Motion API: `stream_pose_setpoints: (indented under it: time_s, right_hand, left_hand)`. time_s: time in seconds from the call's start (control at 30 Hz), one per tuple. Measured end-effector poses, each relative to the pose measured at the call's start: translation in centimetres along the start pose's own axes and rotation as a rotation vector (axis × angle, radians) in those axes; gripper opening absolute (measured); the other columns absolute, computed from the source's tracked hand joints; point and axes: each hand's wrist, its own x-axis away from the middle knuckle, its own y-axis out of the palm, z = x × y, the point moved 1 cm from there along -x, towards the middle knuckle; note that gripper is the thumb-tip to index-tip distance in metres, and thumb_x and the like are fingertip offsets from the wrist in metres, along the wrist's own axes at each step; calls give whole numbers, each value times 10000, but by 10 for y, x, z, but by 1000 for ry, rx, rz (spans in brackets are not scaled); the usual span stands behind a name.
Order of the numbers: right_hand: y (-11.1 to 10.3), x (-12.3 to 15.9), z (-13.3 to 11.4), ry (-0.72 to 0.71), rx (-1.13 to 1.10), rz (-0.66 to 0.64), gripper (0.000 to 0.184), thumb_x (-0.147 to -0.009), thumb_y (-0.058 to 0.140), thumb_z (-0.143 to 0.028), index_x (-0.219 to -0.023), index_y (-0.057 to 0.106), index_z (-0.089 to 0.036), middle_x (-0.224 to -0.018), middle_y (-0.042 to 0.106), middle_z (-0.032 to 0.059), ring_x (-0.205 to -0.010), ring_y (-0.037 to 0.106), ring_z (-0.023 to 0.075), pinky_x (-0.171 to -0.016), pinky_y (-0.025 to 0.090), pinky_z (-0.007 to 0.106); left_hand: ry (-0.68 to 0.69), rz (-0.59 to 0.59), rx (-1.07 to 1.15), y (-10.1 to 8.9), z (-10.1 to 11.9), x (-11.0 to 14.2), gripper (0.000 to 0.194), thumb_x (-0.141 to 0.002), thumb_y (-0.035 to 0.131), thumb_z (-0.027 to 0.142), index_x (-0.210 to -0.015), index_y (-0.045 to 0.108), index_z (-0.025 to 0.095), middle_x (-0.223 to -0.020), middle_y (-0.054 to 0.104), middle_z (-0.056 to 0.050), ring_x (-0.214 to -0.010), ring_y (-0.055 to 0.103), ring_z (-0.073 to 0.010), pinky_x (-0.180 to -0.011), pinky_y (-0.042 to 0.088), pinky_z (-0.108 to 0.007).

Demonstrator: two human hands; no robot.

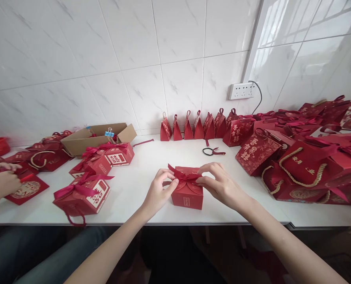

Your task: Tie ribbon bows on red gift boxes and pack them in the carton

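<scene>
Right in front of me a small red gift box (187, 196) stands on the white table, close to its front edge. A red ribbon (186, 177) is tied in a bow across its scalloped top. My left hand (161, 188) pinches the bow's left side between thumb and fingers. On the other side, my right hand (219, 182) pinches the right loop, and its fingers cover part of that loop. The box sits upright between both hands.
Finished-looking boxes with bows (82, 193) stand to the left, near a cardboard carton (85, 142). A co-worker's hands (4, 181) handle a red box at far left. Several triangular boxes (188, 128) line the wall. Red gift boxes (302, 169) pile up at right.
</scene>
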Motion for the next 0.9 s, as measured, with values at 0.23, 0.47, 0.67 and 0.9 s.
stream_pose_setpoints:
  time_s: [0.23, 0.47, 0.67, 0.9]
  right_hand:
    - [-4, 7, 8, 8, 19, 2, 175, -901, 465, -99, -891, 600, -210, -968, 568, 91, -886, 518, 207, -752, 460, 366]
    - [-9, 8, 8, -67, 100, 0, 233, -907, 422, -60, -905, 590, -222, -915, 566, 68, -902, 538, 196, -803, 463, 386]
    - [-7, 14, 11, -120, 136, 46, 285, -899, 369, -9, -895, 573, -208, -829, 536, 48, -824, 568, 162, -887, 457, 440]
    - [-4, 21, -6, 29, 17, 25, 82, -896, 497, -134, -883, 555, -191, -972, 548, 99, -1004, 576, 227, -922, 491, 466]
  left_hand:
    - [-4, -67, 18, -5, -4, -3, 204, -829, 527, 381, -750, 530, 193, -1184, 496, -79, -1198, 443, -236, -815, 489, -304]
    - [-20, -92, -35, -15, -6, -3, 223, -826, 528, 405, -748, 541, 197, -1262, 468, -78, -1211, 435, -262, -861, 466, -347]
    - [-23, -65, -61, -15, -7, -2, 233, -842, 505, 402, -744, 552, 195, -1258, 427, -84, -1263, 390, -260, -838, 483, -313]
    - [18, 203, -80, 0, -3, 11, 256, -822, 527, 404, -996, 467, 225, -1250, 388, -98, -1288, 355, -244, -1035, 372, -444]
